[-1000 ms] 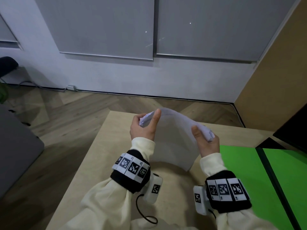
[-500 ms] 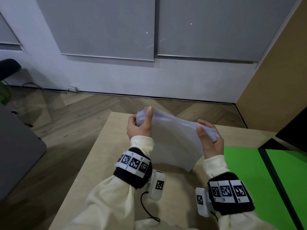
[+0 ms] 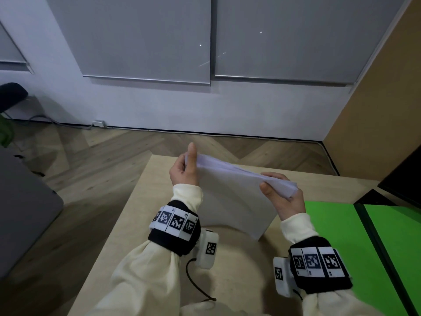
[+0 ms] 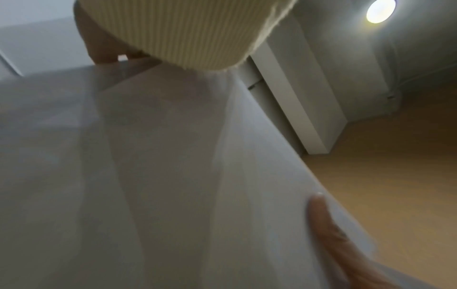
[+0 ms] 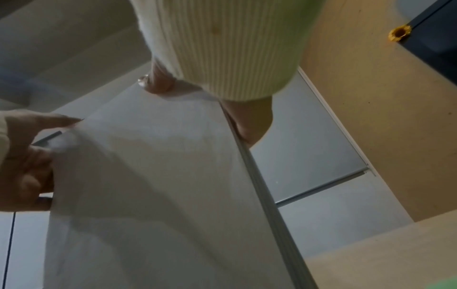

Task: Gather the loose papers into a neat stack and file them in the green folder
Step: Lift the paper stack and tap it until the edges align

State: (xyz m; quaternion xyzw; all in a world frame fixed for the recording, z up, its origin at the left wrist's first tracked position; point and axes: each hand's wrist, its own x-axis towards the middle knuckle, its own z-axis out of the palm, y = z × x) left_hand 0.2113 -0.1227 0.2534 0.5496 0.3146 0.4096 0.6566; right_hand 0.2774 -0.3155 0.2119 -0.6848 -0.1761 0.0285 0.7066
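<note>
A stack of white papers (image 3: 234, 201) stands on its lower edge on the wooden table (image 3: 141, 224), tilted toward me. My left hand (image 3: 184, 169) pinches its upper left corner, thumb up on the near face. My right hand (image 3: 280, 195) grips the upper right corner, thumb in front and fingers behind. The green folder (image 3: 330, 236) lies open on the table just right of the stack. The papers (image 4: 173, 176) fill the left wrist view. In the right wrist view the papers (image 5: 148, 195) show their right edge, with my left hand (image 5: 27, 166) at their far side.
A black strip (image 3: 373, 247) runs down the middle of the open folder. A dark object (image 3: 403, 179) sits at the table's far right. A grey surface (image 3: 22, 213) lies left of the table, across a gap of wood floor. The wall is behind the table.
The stack's top edge, bowed upward a second ago, is now pulled straight between both hands. The hands have spread slightly apart and still hold the same corners.
</note>
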